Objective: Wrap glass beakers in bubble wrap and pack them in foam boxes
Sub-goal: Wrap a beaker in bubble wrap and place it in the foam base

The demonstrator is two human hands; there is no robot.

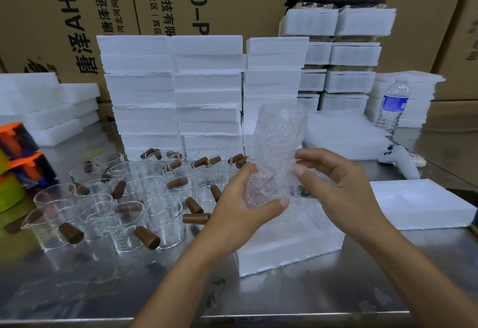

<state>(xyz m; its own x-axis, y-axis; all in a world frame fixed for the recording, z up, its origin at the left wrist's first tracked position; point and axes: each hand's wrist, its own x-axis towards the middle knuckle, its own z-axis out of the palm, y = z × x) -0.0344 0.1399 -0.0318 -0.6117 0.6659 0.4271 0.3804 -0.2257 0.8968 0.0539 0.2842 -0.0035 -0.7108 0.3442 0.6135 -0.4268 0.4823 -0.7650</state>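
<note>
Both hands raised at centre, above a steel table (258,299). Left hand (240,208) curled around the lower part of a bubble wrap bundle (278,146), thumb across its near side. Right hand (336,188) pinching the wrap's right edge between thumb and fingertips. Hands close together, joined only through the wrap. Bundle upright, its loose top end standing free towards the far side; contents hidden by the bubbles, so whether a beaker sits inside cannot be told.

Directly beneath, an open foam box (289,247) on the table, near centre. To its right, a foam lid (419,206) lying flat. To the left, a cluster of glass beakers (113,208) with brown stoppers (147,237) tied on. Behind them, far centre, tall stacks of white foam boxes (176,89). Far right, a water bottle (393,108) upright near a stack of thin foam sheets (346,131). Cardboard cartons (77,4) lining the back.
</note>
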